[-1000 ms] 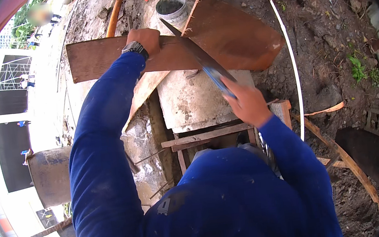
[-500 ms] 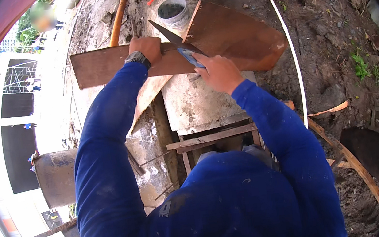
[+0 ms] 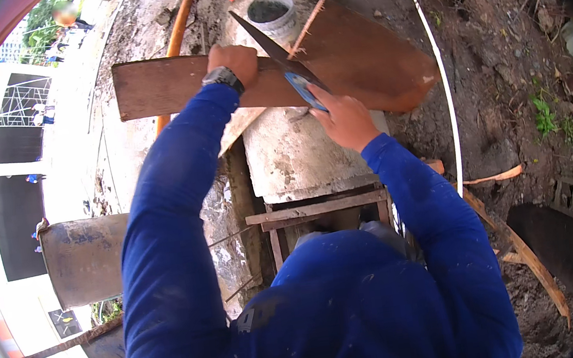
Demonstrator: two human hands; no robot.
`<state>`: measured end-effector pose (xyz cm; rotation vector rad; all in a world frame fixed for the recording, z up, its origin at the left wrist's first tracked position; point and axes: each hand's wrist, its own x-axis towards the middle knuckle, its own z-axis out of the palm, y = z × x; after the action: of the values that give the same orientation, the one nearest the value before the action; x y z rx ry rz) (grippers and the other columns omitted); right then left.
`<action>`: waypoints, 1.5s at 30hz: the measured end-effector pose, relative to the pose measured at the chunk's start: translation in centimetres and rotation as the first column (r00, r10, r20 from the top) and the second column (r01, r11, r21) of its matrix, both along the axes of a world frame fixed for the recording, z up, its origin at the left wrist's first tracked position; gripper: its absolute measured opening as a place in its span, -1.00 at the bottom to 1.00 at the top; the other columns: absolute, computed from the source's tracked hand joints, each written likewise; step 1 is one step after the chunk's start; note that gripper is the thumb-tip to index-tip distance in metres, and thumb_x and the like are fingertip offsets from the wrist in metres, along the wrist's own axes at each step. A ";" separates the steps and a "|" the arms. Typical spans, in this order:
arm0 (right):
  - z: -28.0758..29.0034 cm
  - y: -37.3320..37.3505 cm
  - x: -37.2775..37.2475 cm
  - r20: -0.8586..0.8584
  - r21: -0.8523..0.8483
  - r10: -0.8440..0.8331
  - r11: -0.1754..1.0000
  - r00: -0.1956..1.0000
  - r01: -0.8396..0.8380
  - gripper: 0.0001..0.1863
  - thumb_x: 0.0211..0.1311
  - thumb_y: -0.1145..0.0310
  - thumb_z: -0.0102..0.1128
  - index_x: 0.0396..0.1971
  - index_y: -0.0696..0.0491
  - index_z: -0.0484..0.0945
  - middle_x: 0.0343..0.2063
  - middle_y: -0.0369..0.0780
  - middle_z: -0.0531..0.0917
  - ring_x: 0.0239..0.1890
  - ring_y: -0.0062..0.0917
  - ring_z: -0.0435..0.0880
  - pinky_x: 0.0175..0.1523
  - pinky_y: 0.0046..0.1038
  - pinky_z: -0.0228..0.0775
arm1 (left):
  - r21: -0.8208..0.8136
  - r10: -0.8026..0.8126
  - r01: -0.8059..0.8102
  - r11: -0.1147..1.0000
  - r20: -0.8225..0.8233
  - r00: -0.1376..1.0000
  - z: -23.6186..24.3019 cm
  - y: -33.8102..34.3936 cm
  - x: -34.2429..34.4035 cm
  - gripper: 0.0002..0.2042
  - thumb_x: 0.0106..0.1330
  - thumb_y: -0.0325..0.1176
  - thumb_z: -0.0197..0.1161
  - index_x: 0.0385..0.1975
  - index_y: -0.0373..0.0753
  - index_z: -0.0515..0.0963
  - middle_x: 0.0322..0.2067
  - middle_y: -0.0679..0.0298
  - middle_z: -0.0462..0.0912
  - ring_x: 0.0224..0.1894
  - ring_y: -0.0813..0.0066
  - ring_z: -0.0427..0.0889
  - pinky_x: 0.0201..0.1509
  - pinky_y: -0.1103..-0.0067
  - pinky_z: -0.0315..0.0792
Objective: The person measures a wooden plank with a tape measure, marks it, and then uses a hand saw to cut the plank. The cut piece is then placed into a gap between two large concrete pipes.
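A long brown wooden board lies level across the top of a pale concrete cylinder. My left hand, wearing a wristwatch, is closed over the board's far edge. In my right hand is a handsaw, held by its blue handle. Its dark blade slants away to the far left, against the brown wood just right of my left hand. A wide brown wood panel spreads to the right of the saw. Whether board and panel are one piece, I cannot tell.
A white bucket stands beyond the saw. An orange-brown pole passes behind the board. A wooden frame sits close before my body. Wood strips lie on the dirt at right, past a white pipe. A drum is at left.
The saw's blade stands at a steeper angle, and more of it shows; my right hand has come slightly nearer. The board's left end appears farther away. The whole view has shifted a little.
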<state>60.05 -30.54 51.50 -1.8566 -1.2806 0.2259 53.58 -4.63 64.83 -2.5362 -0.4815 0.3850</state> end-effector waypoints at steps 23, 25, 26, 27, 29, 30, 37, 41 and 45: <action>2.7 2.0 0.1 -0.062 -0.101 0.036 0.994 0.997 -0.042 -0.45 0.44 0.16 0.25 0.38 -0.06 0.51 -0.22 0.09 0.77 -0.11 0.07 0.75 0.00 0.05 0.58 | -0.025 0.082 -0.086 0.996 -0.110 0.991 0.7 0.0 -1.5 -0.76 0.36 -0.26 0.23 -0.14 -0.10 0.82 -0.13 0.11 0.86 0.00 0.14 0.85 0.03 0.24 0.65; 1.7 0.8 -0.4 -0.083 -0.096 0.031 0.995 0.996 -0.039 -0.44 0.45 0.17 0.25 0.40 -0.07 0.50 -0.22 0.08 0.77 -0.11 0.05 0.75 -0.01 0.05 0.58 | -0.034 0.015 -0.017 0.999 -0.058 0.998 -0.1 0.0 -1.2 -0.80 0.31 -0.21 0.33 -0.18 -0.11 0.77 -0.24 0.10 0.84 -0.09 0.08 0.84 -0.03 0.17 0.66; 1.2 0.6 -0.8 -0.066 -0.056 0.025 0.998 0.998 -0.028 -0.44 0.45 0.18 0.25 0.41 -0.08 0.50 -0.22 0.07 0.77 -0.12 0.04 0.75 -0.02 0.04 0.58 | -0.039 -0.016 0.015 0.999 -0.041 0.999 0.3 -0.8 -1.0 -0.80 0.31 -0.22 0.32 -0.20 -0.11 0.77 -0.26 0.10 0.84 -0.10 0.08 0.84 -0.04 0.17 0.66; 0.7 0.4 -1.1 -0.049 -0.015 0.017 1.000 0.999 -0.018 -0.43 0.45 0.18 0.25 0.42 -0.09 0.50 -0.21 0.06 0.77 -0.13 0.04 0.75 -0.02 0.04 0.57 | -0.042 -0.026 0.024 0.999 -0.025 0.999 0.2 -1.1 -1.4 -0.81 0.30 -0.24 0.31 -0.22 -0.13 0.77 -0.31 0.11 0.83 -0.14 0.07 0.84 -0.08 0.16 0.66; -1.0 0.1 0.0 -0.013 0.065 0.044 0.997 0.999 -0.043 -0.43 0.45 0.19 0.25 0.43 -0.08 0.49 -0.21 0.06 0.77 -0.15 0.04 0.74 -0.03 0.04 0.56 | -0.046 -0.022 0.023 0.999 0.018 1.000 -0.5 -0.9 -1.6 -0.81 0.29 -0.24 0.30 -0.25 -0.14 0.77 -0.32 0.11 0.83 -0.14 0.07 0.84 -0.09 0.16 0.66; -2.6 -0.3 0.8 -0.008 0.098 0.086 0.992 0.996 -0.085 -0.42 0.45 0.19 0.25 0.43 -0.05 0.49 -0.20 0.06 0.77 -0.16 0.06 0.73 -0.03 0.04 0.55 | -0.046 -0.018 0.019 0.999 0.036 0.999 -0.7 -0.9 -1.9 -0.81 0.29 -0.24 0.29 -0.26 -0.15 0.77 -0.33 0.11 0.83 -0.15 0.07 0.84 -0.09 0.16 0.66; -1.0 1.9 -0.1 0.036 -0.001 0.043 0.999 0.998 -0.043 -0.40 0.47 0.18 0.23 0.47 -0.09 0.44 -0.19 0.02 0.76 -0.15 0.03 0.72 -0.05 0.04 0.53 | -0.080 0.080 -0.083 0.993 -0.034 0.996 -1.0 1.0 -1.5 -0.70 0.26 -0.08 0.33 -0.22 -0.14 0.79 -0.22 0.03 0.84 -0.07 0.03 0.84 0.00 0.15 0.66; -0.4 -3.4 -1.5 -0.013 -0.046 0.065 0.997 0.998 -0.065 -0.39 0.46 0.18 0.23 0.47 -0.07 0.44 -0.18 0.02 0.75 -0.16 0.03 0.72 -0.07 0.04 0.52 | -0.085 0.117 -0.121 0.989 -0.047 0.992 -1.6 2.9 -2.0 -0.71 0.23 -0.11 0.36 -0.18 -0.13 0.79 -0.15 0.05 0.84 -0.01 0.04 0.82 0.04 0.16 0.65; 0.0 -16.3 -1.5 -0.054 -0.059 0.084 0.995 0.995 -0.087 -0.37 0.41 0.24 0.30 0.45 -0.02 0.47 -0.26 0.03 0.76 -0.24 0.03 0.73 -0.12 0.00 0.52 | -0.089 0.123 -0.130 0.987 -0.078 0.989 -1.2 2.0 -1.3 -0.73 0.21 -0.18 0.36 -0.18 -0.13 0.79 -0.16 0.05 0.84 -0.02 0.04 0.83 0.05 0.14 0.65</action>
<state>58.60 -46.84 51.52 -1.8373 -1.3319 0.3598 52.31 -2.59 63.66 -2.5789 -0.6123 0.5565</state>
